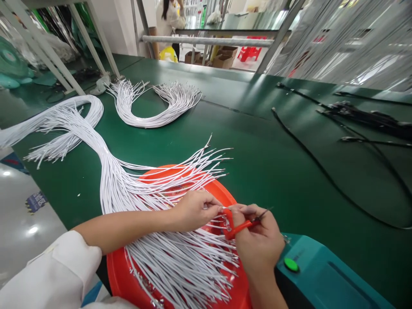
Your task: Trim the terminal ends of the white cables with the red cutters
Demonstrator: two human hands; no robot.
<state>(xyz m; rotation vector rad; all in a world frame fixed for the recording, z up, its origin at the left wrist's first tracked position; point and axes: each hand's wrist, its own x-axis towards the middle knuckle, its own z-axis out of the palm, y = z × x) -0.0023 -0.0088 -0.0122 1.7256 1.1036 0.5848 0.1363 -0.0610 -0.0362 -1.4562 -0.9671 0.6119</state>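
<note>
My left hand [195, 210] is closed in a pinch on the end of a white wire, over a red basin [116, 268]. Close beside it, my right hand [259, 236] grips small orange-handled scissors [237, 231], their dark tips pointing away to the right. The fingers of both hands nearly meet at the wire's tip. A thick bundle of white wires [111, 176] drapes across the basin, and my left forearm lies over it. Many wire ends fan out to the right, several with small metal terminals. Inside the basin, small metal pieces show at the lower left.
A curved bundle of white wires [144, 120] rests on the green table [244, 141], with another bundle [92, 109] at left. Black cables [309, 156] cross the right side. A teal machine [337, 270] with a green button stands lower right. Beyond the metal frame [209, 40] stands a person [172, 19].
</note>
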